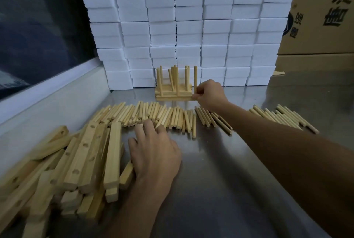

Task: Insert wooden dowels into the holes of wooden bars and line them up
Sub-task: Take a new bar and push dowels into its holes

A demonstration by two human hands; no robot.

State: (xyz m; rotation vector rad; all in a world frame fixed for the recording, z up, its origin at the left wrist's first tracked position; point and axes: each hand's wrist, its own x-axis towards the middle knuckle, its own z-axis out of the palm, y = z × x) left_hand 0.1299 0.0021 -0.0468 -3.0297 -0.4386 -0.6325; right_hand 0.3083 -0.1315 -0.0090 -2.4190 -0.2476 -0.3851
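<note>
Right hand [209, 94] reached far forward, arm fully extended across the steel table [220, 170]. Fingers curled, pinching the right end of the nearest wooden bar [175, 97] in the finished group at the back; which fingers made contact was hard to tell, knuckles hid them. One upright dowel [195, 79] stood just beside the fingertips.

Left hand [154, 153] lay palm down, fingers extended and relaxed, gripping nothing. Fingertips rested on the near edge of the row of loose dowels [149, 115]. Left forearm ran out of view at the bottom edge.

Finished bars stood side by side against the wall of white foam blocks [187, 27], dowels sticking up from them, some leaning. Exact bar count unclear; they overlapped.

A second batch of loose dowels [283, 118] lay to the right, partly hidden behind the right forearm. Heap of undrilled-looking and drilled bars [84, 157] at lower left, holes visible on several, the pile cut off by the frame edge and blurred near the corner.

Cardboard carton [323, 12] at upper right carried large dark printed characters, turned sideways and cut off; not readable. A dark window pane [38, 27] filled the upper left.
</note>
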